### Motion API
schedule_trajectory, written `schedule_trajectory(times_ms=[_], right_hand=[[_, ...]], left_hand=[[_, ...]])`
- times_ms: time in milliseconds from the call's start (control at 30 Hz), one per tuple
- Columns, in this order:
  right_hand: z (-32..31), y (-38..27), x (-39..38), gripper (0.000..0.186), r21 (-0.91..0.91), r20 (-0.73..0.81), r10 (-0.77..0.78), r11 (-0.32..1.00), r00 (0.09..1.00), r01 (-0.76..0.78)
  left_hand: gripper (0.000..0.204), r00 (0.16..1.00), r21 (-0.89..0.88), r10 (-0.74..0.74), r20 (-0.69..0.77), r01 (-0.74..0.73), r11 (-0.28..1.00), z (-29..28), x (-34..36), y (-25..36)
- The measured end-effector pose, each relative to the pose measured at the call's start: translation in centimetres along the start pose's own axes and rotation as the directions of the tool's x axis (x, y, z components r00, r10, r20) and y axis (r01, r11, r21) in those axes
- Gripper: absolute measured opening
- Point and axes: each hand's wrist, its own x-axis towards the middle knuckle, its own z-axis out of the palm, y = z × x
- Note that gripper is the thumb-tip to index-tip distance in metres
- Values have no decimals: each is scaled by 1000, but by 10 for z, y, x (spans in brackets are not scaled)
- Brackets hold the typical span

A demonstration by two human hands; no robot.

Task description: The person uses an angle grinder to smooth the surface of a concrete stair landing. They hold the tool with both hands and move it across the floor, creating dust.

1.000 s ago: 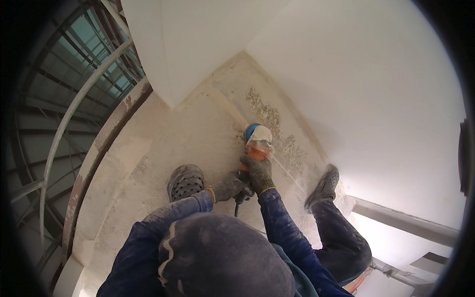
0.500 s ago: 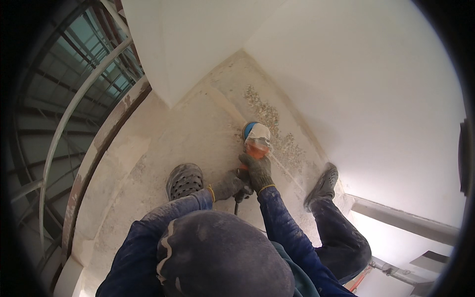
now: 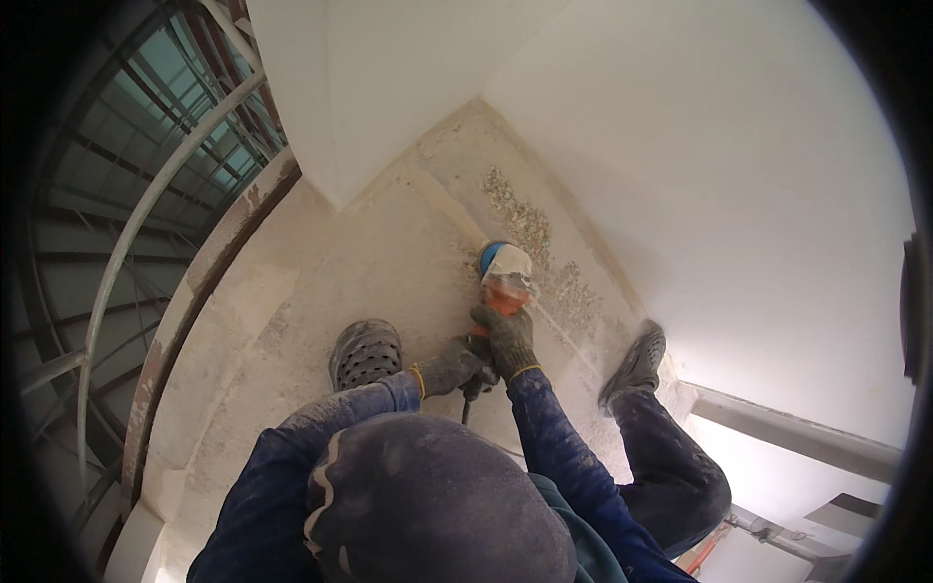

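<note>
An orange angle grinder (image 3: pixel 502 294) with a blue rim and a dusty pale cover at its head rests against the dusty floor (image 3: pixel 389 243). Wrapped round its orange body is my right hand (image 3: pixel 510 345), in a dark, dusty work glove with a yellow cuff edge. My left hand (image 3: pixel 452 367), gloved alike, closes on the grinder's rear end, just left of and behind the right. A dark cord (image 3: pixel 466 412) runs back from there toward me. The grinder's working face is hidden beneath its head.
Rough, speckled floor (image 3: pixel 530 228) lies beyond the grinder, near the corner of two white walls (image 3: pixel 700 175). My dusty clogs (image 3: pixel 366 355) stand to either side. A curved ledge (image 3: pixel 209 253) and metal railing (image 3: pixel 146 204) bound the left. A beam (image 3: pixel 797 428) crosses at lower right.
Almost nothing differs. Both hands keep their hold on the grinder, which stays at nearly the same spot; the whole picture has shifted very slightly.
</note>
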Motion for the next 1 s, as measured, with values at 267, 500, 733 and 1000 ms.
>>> schedule_trajectory(times_ms=[267, 500, 733, 1000], right_hand=[[11, -1, 9, 52, -70, -1, 4, 998, 1000, -4], [6, 0, -5, 46, -41, -4, -13, 999, 1000, 13], [-4, 10, -5, 47, -34, -37, 34, 999, 999, -35], [-8, 18, 0, 49, -58, -12, -16, 998, 1000, 16]], left_hand=[[21, 998, -70, 17, -61, -21, 997, -5, -2, 1], [11, 1000, -10, -22, -21, 21, 1000, 2, -10, 5], [15, 996, -41, -89, -12, 88, 995, 13, -10, 8], [15, 997, -73, -78, 19, 79, 994, 10, -12, 7]])
